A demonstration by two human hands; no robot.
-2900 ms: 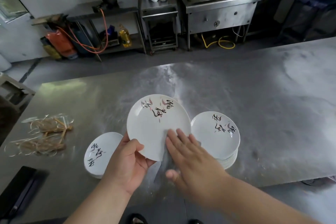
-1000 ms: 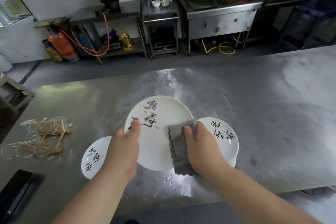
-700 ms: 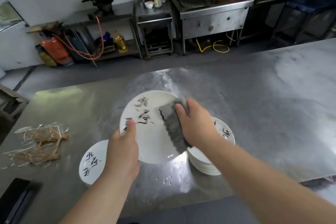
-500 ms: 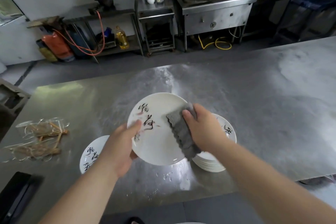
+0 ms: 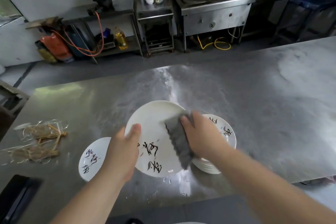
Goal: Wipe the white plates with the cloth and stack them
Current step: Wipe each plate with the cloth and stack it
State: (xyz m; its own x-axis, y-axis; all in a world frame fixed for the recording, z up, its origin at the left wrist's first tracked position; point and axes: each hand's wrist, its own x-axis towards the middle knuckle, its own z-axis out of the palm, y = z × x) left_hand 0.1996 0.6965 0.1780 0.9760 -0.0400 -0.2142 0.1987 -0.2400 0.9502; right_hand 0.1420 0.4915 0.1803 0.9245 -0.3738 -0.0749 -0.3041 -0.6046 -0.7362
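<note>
1. Steel table (image 5: 263, 111) is filling the middle and right of the frame, its surface showing pale smears.
2. Cooking range (image 5: 214, 11) is standing against the far wall at upper right, with a dark wok sitting on it.
3. White plate (image 5: 154, 123), marked with dark brush lettering, is being held tilted above the table at lower centre.
4. Stack of plates (image 5: 225, 132) is sitting on the table just right of the held plate, partly hidden behind the right wrist.
5. Single plate (image 5: 92, 156) is lying flat on the table at lower left, with the left wrist overlapping its right edge.
6. Left hand (image 5: 123, 152) is gripping the held plate by its left rim, the thumb lying over the face; the other fingers are hidden underneath.
7. Right hand (image 5: 201, 136) is clasping the grey cloth (image 5: 179, 143) against the plate's right side, with the thumb pressing on top and the fingers curling round behind.
8. The cloth is hanging in a folded strip from the plate's upper right rim down to its lower right edge.
9. Clear wrapping with tan strands (image 5: 38, 143) is lying at the left edge of the table, well apart from the plates.
10. Yellow oil bottle (image 5: 121, 39) is standing on a low shelf at upper left.
11. Water droplets (image 5: 169, 181) are glinting on the table just below the held plate.
</note>
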